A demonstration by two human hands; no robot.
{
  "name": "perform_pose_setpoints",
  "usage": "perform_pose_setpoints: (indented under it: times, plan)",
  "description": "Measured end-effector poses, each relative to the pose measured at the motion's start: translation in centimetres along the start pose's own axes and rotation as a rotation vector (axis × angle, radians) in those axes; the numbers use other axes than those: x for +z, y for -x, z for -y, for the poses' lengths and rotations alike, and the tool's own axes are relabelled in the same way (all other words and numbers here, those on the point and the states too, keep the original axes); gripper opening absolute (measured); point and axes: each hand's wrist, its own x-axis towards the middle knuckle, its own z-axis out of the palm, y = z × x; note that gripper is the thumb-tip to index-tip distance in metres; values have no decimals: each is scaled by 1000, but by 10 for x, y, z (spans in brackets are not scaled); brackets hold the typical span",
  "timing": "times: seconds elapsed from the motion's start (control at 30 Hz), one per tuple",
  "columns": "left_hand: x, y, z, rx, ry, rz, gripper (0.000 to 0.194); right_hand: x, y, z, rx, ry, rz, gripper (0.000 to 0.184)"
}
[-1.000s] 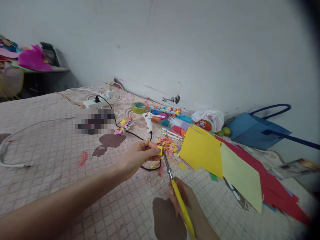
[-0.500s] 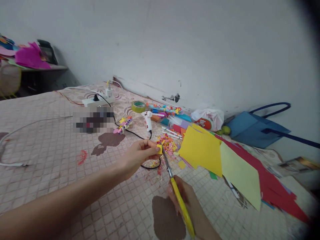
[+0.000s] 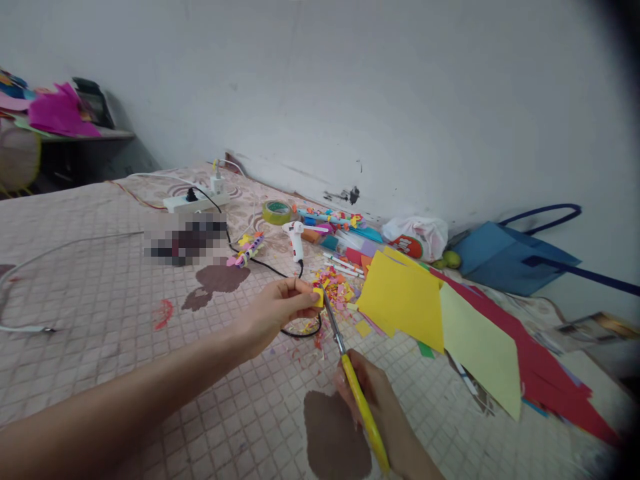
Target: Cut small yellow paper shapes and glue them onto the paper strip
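Observation:
Between the thumb and fingers of my left hand is a small yellow foam piece. My right hand is wrapped round the yellow handle of a pair of scissors. The metal blades point up and away, and their tips touch or nearly touch the right edge of the yellow piece. Whether the blades are apart is too fine to tell. Just beyond both hands lies a heap of colourful scraps. A white glue gun stands behind it, its black cord running towards the power strip.
To the right are yellow sheets, a pale green sheet, red sheets and a blue bag. Behind are a tape roll, a decorated stick and a plastic bag. A power strip sits back left.
Almost nothing differs. Both hands, the yellow foam piece and the scissors keep nearly the same position, and the view has shifted very slightly.

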Motion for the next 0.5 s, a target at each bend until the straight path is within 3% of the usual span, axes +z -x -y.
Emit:
perform_pose_setpoints:
  times: [0.5]
  plan:
    - [-1, 0, 0, 7, 4, -6, 17, 0, 0, 3, 23, 29, -14, 25]
